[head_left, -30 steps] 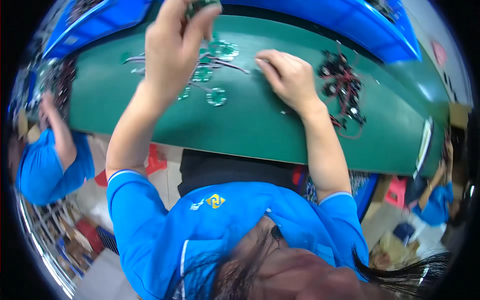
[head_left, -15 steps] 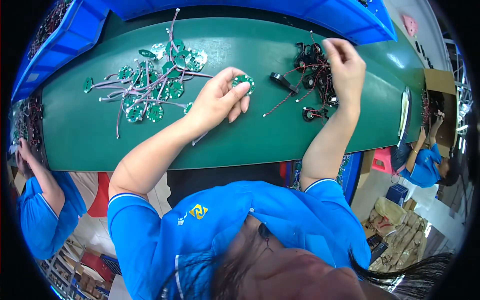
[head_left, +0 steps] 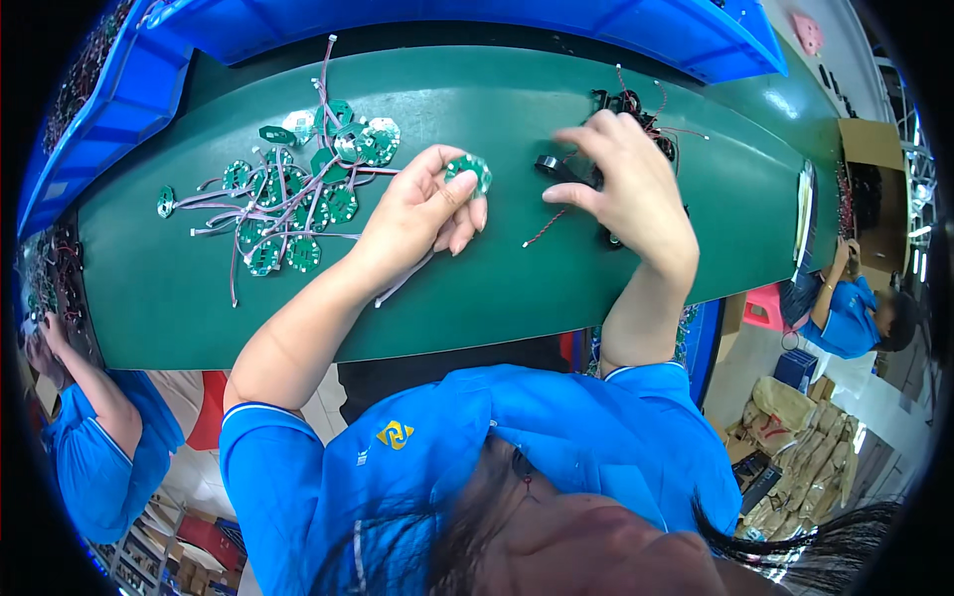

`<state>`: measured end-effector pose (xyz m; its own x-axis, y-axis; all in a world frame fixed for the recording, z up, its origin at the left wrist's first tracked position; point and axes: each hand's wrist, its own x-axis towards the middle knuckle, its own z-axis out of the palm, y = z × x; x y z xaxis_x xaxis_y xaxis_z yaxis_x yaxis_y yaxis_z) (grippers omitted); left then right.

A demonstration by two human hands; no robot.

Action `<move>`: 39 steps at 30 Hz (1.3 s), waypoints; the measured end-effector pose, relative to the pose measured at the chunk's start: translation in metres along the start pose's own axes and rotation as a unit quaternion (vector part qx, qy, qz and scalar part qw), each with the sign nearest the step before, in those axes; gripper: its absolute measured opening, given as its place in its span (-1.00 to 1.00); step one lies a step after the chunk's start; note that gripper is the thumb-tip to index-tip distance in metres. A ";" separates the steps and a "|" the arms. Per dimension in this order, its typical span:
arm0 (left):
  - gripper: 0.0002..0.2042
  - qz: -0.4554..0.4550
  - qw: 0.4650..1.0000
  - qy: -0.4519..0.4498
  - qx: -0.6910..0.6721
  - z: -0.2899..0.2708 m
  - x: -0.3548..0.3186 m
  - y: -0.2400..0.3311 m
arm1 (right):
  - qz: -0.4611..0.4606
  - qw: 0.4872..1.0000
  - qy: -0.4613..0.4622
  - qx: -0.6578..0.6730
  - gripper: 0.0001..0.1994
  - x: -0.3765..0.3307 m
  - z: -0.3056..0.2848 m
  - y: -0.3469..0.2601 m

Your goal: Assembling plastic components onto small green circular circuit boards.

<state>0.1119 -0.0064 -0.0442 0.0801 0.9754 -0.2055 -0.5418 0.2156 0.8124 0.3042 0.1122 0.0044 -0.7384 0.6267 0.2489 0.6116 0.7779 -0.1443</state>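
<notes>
My left hand [head_left: 409, 211] pinches a round green circuit board [head_left: 471, 173] between thumb and fingers, raised over the green table. A pale cable hangs below this hand. My right hand [head_left: 636, 189] is open, thumb and fingers spread, with nothing seen in it. It hovers over a pile of small black round parts [head_left: 624, 102] with thin red and black wires and hides much of it. By its thumb lies a black piece with a rounded end [head_left: 549, 165]. To the left of my left hand spreads a heap of green circuit boards [head_left: 288, 184] with pale lilac cables and white plugs.
Blue bins [head_left: 477, 32] line the table's far edge and its left corner [head_left: 119, 109]. A co-worker's hands [head_left: 48, 343] are at the far left; another person in blue [head_left: 853, 318] sits at the far right. Papers [head_left: 803, 214] lie along the table's right edge.
My right hand has come left and nearer from the far side of the black parts, and its fingers have spread. The left hand, still holding the board, has shifted slightly left.
</notes>
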 end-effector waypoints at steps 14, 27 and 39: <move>-0.79 0.012 1.000 -0.005 0.012 -0.002 0.000 0.000 | -0.009 0.705 0.158 0.691 -0.70 0.022 -0.013 -0.010; -0.77 0.018 1.000 0.010 0.013 -0.003 -0.001 0.001 | -0.049 0.767 0.470 0.434 -0.73 0.022 -0.064 -0.018; -0.74 0.042 0.996 0.075 0.011 -0.001 -0.001 -0.001 | -0.026 0.708 0.282 0.647 -0.81 0.021 -0.008 -0.061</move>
<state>0.1118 -0.0080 -0.0456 -0.0911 0.9725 -0.2145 -0.5229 0.1366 0.8414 0.2534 0.0777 0.0263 -0.2959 0.7619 0.5761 -0.4531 0.4191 -0.7868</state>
